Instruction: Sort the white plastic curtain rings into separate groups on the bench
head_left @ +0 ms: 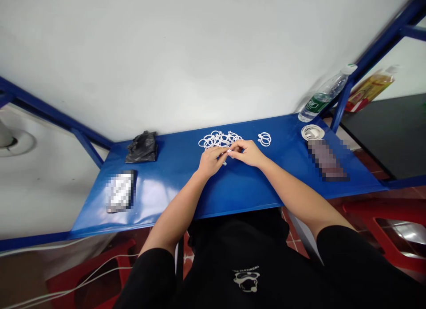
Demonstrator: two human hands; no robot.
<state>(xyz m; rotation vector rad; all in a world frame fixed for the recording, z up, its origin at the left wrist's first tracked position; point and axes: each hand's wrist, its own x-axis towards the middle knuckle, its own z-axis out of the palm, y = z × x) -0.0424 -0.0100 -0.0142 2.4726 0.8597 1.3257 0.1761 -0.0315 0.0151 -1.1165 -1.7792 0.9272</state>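
My left hand [211, 160] and my right hand [248, 152] meet over the middle of the blue table, fingertips pinched together. Between them is a small part of a white plastic ring [229, 152]; the fingers hide most of it. Just behind my hands lies a heap of white plastic rings [213, 139], thin and round with small knobs, like curtain rings. To the right of my right hand, a few similar rings [265, 139] lie apart from the heap.
A crumpled black plastic bag [142, 147] and a blurred-out item [121, 191] lie on the left of the blue table [173, 167]. At the right are a water bottle [324, 98], a coiled white cable [313, 132] and a blurred-out dark item [328, 160]. Behind rises a white wall.
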